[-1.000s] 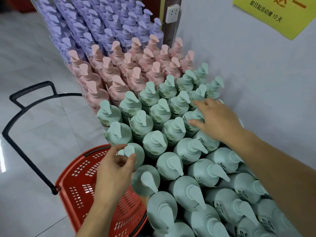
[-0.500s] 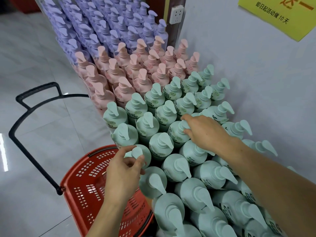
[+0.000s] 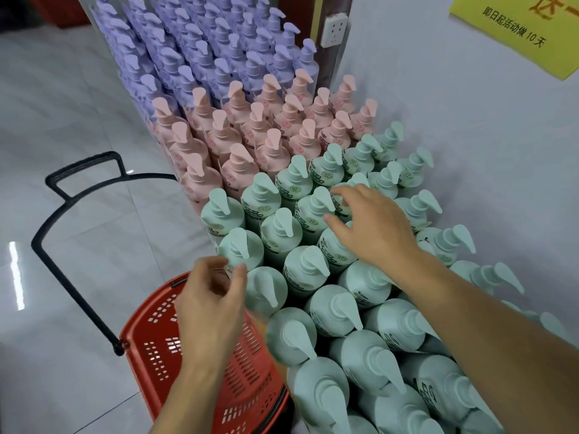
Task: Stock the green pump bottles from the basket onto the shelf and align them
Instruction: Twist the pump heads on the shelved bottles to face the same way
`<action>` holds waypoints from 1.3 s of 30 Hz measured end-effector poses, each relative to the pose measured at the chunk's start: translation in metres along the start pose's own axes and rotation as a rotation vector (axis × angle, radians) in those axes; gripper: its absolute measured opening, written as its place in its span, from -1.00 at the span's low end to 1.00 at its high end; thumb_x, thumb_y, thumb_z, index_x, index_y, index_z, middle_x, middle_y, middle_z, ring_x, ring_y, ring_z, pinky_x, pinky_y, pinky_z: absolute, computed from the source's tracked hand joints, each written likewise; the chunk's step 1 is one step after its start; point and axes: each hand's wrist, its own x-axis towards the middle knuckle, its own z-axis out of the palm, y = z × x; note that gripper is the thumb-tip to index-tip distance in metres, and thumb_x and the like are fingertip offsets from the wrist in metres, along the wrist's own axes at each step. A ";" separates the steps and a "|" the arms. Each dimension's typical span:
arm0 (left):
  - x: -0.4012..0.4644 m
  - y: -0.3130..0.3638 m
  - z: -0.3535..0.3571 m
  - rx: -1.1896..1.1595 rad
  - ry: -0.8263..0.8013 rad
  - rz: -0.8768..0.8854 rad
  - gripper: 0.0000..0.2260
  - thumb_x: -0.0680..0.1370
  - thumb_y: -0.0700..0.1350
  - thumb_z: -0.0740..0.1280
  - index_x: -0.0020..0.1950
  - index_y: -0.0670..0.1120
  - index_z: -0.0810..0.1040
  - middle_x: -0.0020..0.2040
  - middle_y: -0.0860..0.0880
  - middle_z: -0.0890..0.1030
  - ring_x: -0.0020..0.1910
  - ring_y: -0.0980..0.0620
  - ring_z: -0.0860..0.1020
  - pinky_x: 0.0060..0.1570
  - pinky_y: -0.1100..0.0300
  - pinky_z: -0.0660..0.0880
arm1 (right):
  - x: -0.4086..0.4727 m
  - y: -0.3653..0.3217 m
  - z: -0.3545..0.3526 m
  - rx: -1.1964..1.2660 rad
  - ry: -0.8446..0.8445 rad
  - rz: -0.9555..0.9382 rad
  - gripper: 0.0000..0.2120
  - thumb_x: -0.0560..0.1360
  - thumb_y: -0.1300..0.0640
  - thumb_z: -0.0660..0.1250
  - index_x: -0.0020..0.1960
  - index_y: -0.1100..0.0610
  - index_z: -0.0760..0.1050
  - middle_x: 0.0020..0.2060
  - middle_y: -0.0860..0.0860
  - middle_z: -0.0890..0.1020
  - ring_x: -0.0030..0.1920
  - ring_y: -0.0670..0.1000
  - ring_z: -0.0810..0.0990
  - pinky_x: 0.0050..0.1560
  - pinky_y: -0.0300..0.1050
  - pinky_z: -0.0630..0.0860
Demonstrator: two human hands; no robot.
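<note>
Head view: the left hand (image 3: 210, 311) hovers over the near rim of the red basket (image 3: 200, 364), its thumb and forefinger curled toward each other near the pump head of the front-edge green bottle (image 3: 241, 245); motion blur keeps me from telling whether that grip is actually pinching the nozzle or just short of it. The right hand (image 3: 376, 227) is spread, fingers apart and clamped on nothing, fingertips (image 3: 336, 191) brushing the pump heads in the middle of the green pump bottles (image 3: 313, 270). Those bottles stand upright on the shelf, long axes vertical, packed shoulder to shoulder, most nozzles pointing toward the lower right. From the left grip the front-edge bottle lies just ahead and slightly right, so the left hand is nearer for any nudge along that outer row, while the right hand is nearer the rows toward the white wall (image 3: 470, 136). The coming move likely turns on nozzle direction: a head that sits off the common line would need a twist about the bottle's upright axis, not a lift. Beyond the green block stand the pink bottles (image 3: 250, 136) and then the purple bottles (image 3: 203, 51), in matching rows. As for containers, the basket sits on the tiled floor (image 3: 78, 151) just beside the shelf, its black handle (image 3: 81, 195) raised; the part of its inside that shows past the left forearm holds no bottle, which suggests stocking is nearly done and aligning is the step in hand.
</note>
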 end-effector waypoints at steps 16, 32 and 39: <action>0.062 0.006 0.017 0.111 -0.276 -0.019 -0.71 0.57 -0.01 0.35 0.29 0.08 0.47 -0.31 0.00 0.67 -0.38 0.05 0.62 -0.23 0.08 0.58 | 0.031 -0.062 0.040 -0.110 -0.289 -0.093 -0.67 0.63 -0.04 0.25 0.26 0.18 0.40 -0.07 0.16 0.63 0.01 0.24 0.60 -0.17 -0.02 0.34; 0.095 0.023 0.001 0.209 0.040 0.147 -0.59 0.47 0.24 0.29 0.26 0.12 0.46 -0.34 0.15 0.55 -0.26 0.14 0.54 -0.25 0.17 0.41 | 0.087 -0.069 0.043 -0.004 -0.184 -0.046 -0.47 0.56 -0.26 0.21 0.46 -0.08 0.32 0.14 0.03 0.60 0.16 0.15 0.58 -0.04 0.02 0.45; 0.153 0.029 0.015 0.458 -0.184 0.132 -0.67 0.49 0.08 0.33 0.21 0.00 0.50 0.04 -0.13 0.64 0.03 -0.20 0.56 -0.08 0.08 0.49 | 0.110 -0.080 0.057 -0.146 -0.212 -0.100 -0.61 0.63 -0.13 0.18 0.33 0.09 0.41 0.04 0.16 0.64 0.07 0.24 0.60 -0.14 -0.02 0.33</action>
